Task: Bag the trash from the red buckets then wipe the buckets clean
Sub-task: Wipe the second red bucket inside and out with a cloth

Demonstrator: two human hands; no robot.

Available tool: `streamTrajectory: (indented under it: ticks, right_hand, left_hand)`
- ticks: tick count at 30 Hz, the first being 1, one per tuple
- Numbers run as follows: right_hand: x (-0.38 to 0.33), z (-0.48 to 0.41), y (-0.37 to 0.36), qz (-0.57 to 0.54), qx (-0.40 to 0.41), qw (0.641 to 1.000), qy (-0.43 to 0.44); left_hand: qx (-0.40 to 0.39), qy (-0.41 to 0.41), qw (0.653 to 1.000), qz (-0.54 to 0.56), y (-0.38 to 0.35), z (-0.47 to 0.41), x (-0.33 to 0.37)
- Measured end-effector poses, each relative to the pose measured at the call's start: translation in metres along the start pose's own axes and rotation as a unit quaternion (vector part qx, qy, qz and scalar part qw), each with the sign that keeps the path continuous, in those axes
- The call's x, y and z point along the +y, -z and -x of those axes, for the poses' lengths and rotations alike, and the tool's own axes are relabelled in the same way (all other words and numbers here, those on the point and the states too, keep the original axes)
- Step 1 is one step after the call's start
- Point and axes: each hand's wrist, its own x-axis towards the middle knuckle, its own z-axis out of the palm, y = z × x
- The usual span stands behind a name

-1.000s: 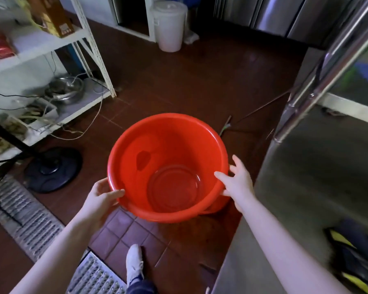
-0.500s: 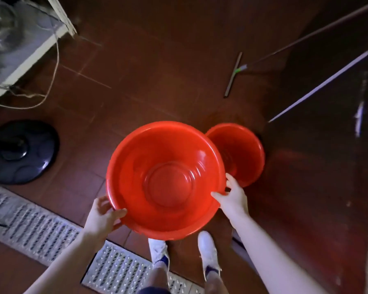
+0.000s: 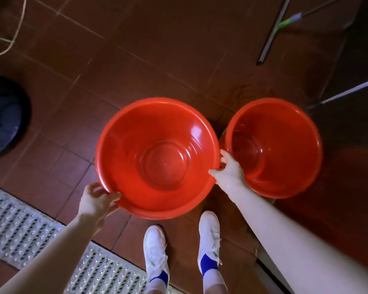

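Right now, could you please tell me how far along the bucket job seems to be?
Done: both red buckets look empty of trash, the held bucket and the second bucket beside it. In hand: the left hand and right hand grip the held bucket's rim. Left: no cloth or bag shows, so wiping cannot be confirmed.

The floor (image 3: 157,49) is made of dark red-brown tiles with thin lines between them. A metal grate (image 3: 30,225) with lots of little holes runs across the bottom left. A dark round stand (image 3: 2,117) sits at the left edge. A pale cord (image 3: 9,39) curls in the top left corner. A squeegee (image 3: 272,32) lies on the tiles at the top right. The right side is in deep shadow.
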Motion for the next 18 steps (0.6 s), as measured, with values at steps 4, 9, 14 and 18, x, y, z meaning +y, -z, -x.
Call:
streamTrajectory:
  ticks: [4, 9, 14, 18]
  right_hand:
    - [-0.004, -0.040, -0.010, 0.046, 0.000, 0.999, 0.022]
    - [-0.012, -0.075, -0.011, 0.048, -0.034, 0.998, 0.025]
    - [-0.005, -0.079, -0.003, -0.001, -0.091, 0.996, 0.019]
    - [0.017, -0.062, 0.018, 0.007, -0.042, 0.998, 0.041]
  left_hand:
    - [0.018, -0.014, 1.000, 0.007, -0.023, -0.035, 0.005]
    - [0.033, -0.020, 0.999, -0.002, -0.049, -0.070, 0.015]
    - [0.108, -0.064, 0.973, -0.195, -0.069, -0.073, 0.018]
    - [0.170, -0.132, 0.924, -0.315, -0.089, -0.032, 0.017]
